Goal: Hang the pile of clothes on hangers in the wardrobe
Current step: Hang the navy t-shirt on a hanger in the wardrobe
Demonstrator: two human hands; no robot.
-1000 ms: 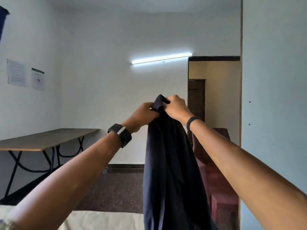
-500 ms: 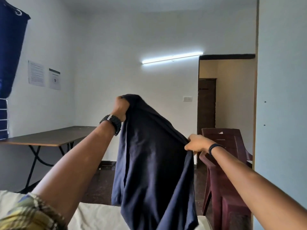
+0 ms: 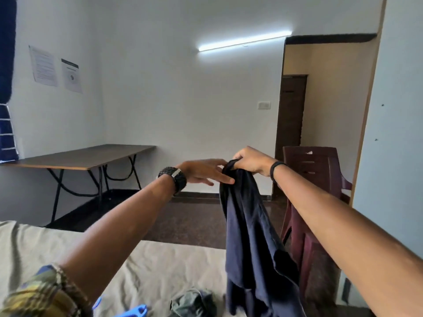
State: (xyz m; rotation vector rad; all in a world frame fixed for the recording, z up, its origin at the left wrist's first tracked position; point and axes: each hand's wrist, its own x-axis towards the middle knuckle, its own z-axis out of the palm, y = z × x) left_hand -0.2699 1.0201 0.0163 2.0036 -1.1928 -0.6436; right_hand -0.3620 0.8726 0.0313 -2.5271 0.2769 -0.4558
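Observation:
A dark navy garment (image 3: pixel 251 236) hangs in front of me over the bed (image 3: pixel 160 266). My right hand (image 3: pixel 249 160) grips its bunched top edge. My left hand (image 3: pixel 203 171) is beside it with fingers stretched out, fingertips touching the cloth just below that grip. At the bottom edge of the view a blue plastic hanger (image 3: pixel 135 311) lies on the bed, next to a crumpled grey-green garment (image 3: pixel 194 302). No wardrobe shows in this view.
A maroon plastic chair (image 3: pixel 318 179) stands right of the bed, against a pale panel (image 3: pixel 393 156). A brown folding table (image 3: pixel 91 156) is at the left wall. A doorway (image 3: pixel 320 110) opens at the back right. Dark blue cloth (image 3: pixel 6 65) hangs at the far left.
The garment came down from being spread between both hands and is now bunched. My right hand took over its top; my left hand let go and straightened. The view tilted down toward the bed.

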